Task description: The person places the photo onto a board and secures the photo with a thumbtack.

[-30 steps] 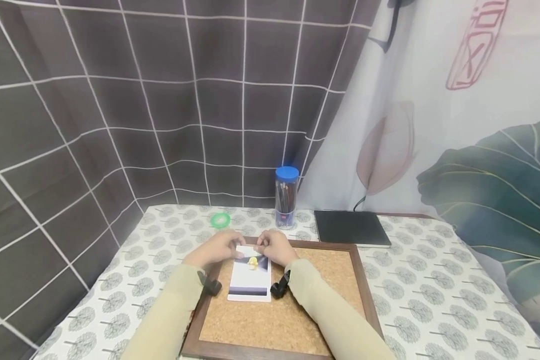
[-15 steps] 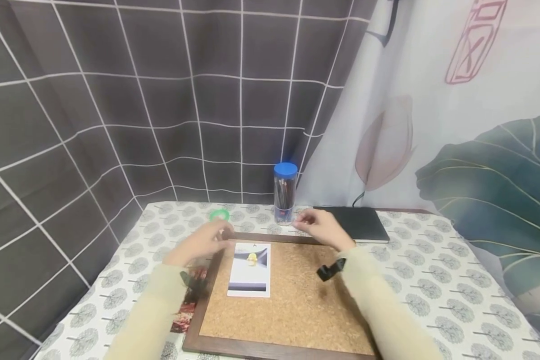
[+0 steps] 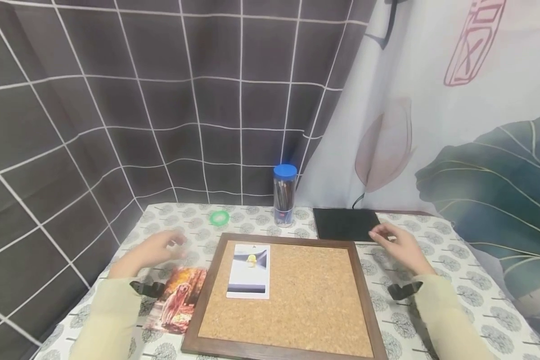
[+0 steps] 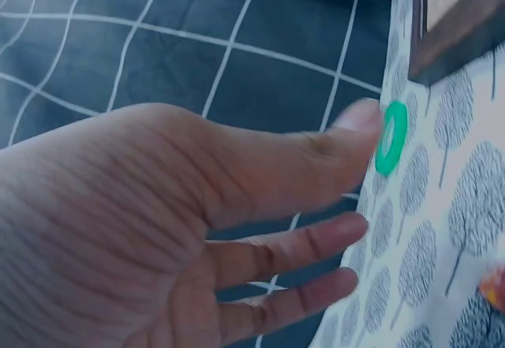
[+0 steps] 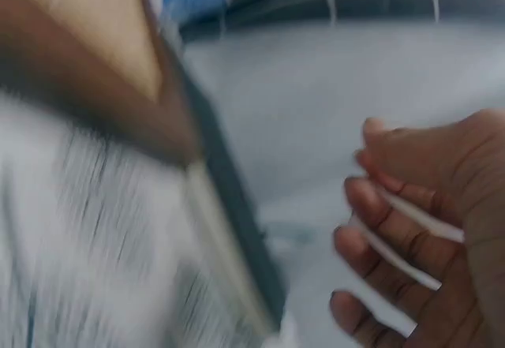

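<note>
My left hand [image 3: 152, 251] hovers over the cloth left of the framed corkboard [image 3: 297, 300], above a photo of a dog [image 3: 177, 302]. Its thumb and fingers are spread loosely in the left wrist view and hold nothing. A white-bordered photo [image 3: 248, 277] with a small yellow figure lies on the upper left of the cork, with a tiny dark spot at its top edge. Right of the board, my right hand [image 3: 400, 246] is raised beside the black notebook [image 3: 344, 224]. Its fingers are loosely bent and apart from the thumb in the right wrist view, with nothing between them.
A green tape roll [image 3: 219, 218] lies behind the board's left corner. The clear jar of pencils [image 3: 285, 196] with a blue lid stands at the back. A tree-print cloth [image 3: 414, 310] covers the table, and a dark grid curtain [image 3: 216, 100] hangs behind.
Both hands have left the top of the white-bordered photo and moved apart, left hand leftward, right hand rightward past the board. The photo stays on the cork, and the dog photo has come into view.
</note>
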`<state>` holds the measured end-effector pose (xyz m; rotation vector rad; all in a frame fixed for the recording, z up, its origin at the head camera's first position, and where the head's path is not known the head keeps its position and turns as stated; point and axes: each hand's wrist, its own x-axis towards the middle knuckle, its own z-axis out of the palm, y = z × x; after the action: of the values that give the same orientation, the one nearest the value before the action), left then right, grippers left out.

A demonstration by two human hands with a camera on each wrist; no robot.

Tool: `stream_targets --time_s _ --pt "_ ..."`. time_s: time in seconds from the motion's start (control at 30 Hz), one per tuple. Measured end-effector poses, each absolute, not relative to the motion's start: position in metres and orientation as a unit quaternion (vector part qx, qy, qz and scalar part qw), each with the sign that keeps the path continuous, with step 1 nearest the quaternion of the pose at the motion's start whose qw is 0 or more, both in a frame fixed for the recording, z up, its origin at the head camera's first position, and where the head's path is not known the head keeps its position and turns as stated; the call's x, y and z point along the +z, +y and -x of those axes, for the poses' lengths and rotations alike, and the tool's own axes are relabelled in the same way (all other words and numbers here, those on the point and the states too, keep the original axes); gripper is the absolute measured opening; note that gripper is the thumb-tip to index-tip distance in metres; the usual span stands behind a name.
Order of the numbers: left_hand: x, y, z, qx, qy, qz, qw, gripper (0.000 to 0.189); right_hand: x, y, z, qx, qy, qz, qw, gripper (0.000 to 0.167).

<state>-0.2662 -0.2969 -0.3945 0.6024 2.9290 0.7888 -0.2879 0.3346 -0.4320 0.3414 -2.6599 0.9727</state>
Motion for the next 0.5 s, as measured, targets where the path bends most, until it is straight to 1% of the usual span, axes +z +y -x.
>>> stream_targets --time_s 0.1,0.2,0.33,0.37,0.4,0.5 --pt "-0.402 -0.303 0.267 0.255 0.948 -0.176 0.068 0.046 -0.453 0.357 0.285 0.349 -0.920 -0.103 0.143 0.027" --pt "-0.409 -0.306 0.270 0.272 0.942 -0.162 0.113 0.058 -0.472 0.369 0.286 0.354 -0.922 -0.083 0.132 0.035" --pt "-0.413 -0.302 0.271 0.264 0.943 -0.152 0.135 0.074 -0.486 0.372 0.289 0.343 -0.928 -0.067 0.128 0.042" --pt "-0.413 -0.300 0.271 0.258 0.944 -0.152 0.136 0.075 -0.488 0.372 0.289 0.338 -0.930 -0.068 0.129 0.042" --pt "-0.413 -0.299 0.270 0.251 0.947 -0.148 0.138 0.071 -0.489 0.372 0.290 0.331 -0.932 -0.070 0.133 0.040" --pt "-0.413 -0.295 0.270 0.256 0.946 -0.133 0.149 0.054 -0.490 0.375 0.289 0.312 -0.937 -0.077 0.139 0.038"
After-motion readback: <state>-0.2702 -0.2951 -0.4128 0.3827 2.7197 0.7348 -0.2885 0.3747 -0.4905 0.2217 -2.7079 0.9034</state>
